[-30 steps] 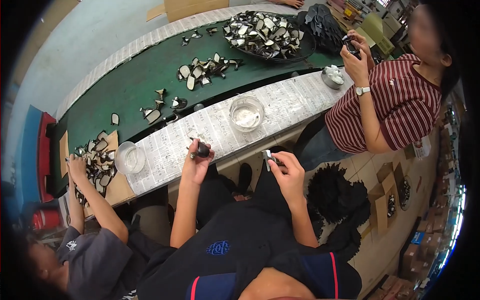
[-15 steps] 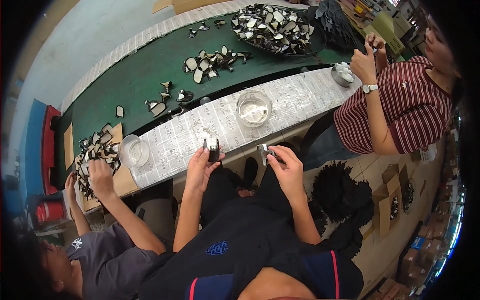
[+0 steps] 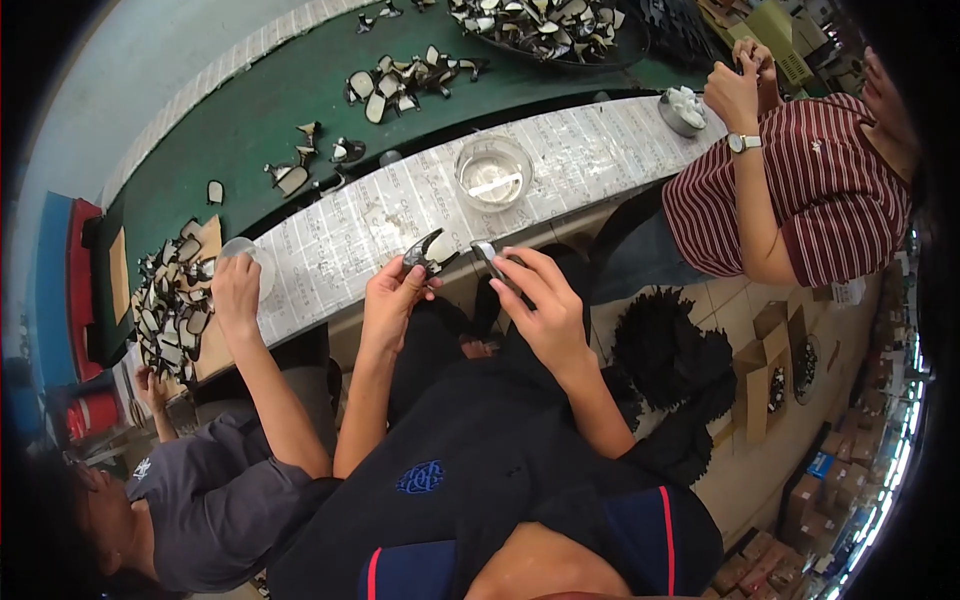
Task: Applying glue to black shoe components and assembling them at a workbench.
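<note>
I see left hand (image 3: 392,293) pinching a black curved shoe-upper piece (image 3: 425,253) | right hand (image 3: 540,310) gripping a small grey brush-like tool (image 3: 487,254) at 3 o'clock | step, I judge: coating; next needs tool meeting piece.

The whole scene has slid upward and leftward in the frame since a second ago, so the green conveyor belt (image 3: 290,110) now runs off the top edge and the glass bowl (image 3: 493,172) on the paper-covered bench sits higher, near upper centre. The left hand (image 3: 392,298) has drawn back from the bench toward mid-frame, and the black curved shoe piece (image 3: 428,251) it pinches now stands clear above its fingertips. The right hand (image 3: 540,305) has moved closer to the left hand, holding a small dark tool (image 3: 488,256). At left, a co-worker's hand (image 3: 236,290) has risen onto a clear dish (image 3: 262,262).
</note>
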### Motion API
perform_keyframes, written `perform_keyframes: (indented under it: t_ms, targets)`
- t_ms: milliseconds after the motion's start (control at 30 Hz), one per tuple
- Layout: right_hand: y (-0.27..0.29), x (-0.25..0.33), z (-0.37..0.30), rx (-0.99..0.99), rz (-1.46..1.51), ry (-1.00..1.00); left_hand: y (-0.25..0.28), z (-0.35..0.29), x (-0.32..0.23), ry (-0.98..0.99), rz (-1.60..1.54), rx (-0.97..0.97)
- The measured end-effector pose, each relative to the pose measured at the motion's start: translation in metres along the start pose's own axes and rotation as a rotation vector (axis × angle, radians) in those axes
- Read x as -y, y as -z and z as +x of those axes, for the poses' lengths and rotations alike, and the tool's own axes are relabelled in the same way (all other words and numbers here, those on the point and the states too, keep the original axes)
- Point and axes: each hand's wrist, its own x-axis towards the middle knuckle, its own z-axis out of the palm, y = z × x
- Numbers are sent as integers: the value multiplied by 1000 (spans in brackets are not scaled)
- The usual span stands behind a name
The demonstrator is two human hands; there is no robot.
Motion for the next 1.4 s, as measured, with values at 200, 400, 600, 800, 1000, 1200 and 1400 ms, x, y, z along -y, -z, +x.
perform_keyframes:
  t_ms: [200,400,600,800,1000,1200,1400]
  targets:
    - [-7,9,-4,83,-180,189,-14,-5,1,33,-13,18]
    - [-9,10,-11,118,-189,204,-17,-5,5,45,-26,74]
    - [-10,8,-12,131,-201,195,-23,-8,3,65,-12,96]
    - [-11,7,-14,126,-178,176,-23,-9,3,62,-19,108]
    - [-11,8,-13,97,-97,157,-21,-10,3,56,-25,138]
    - [-6,14,-13,68,-40,112,-21,-10,4,60,-22,135]
    - [6,23,-10,63,-50,130,-17,-8,9,67,-13,121]
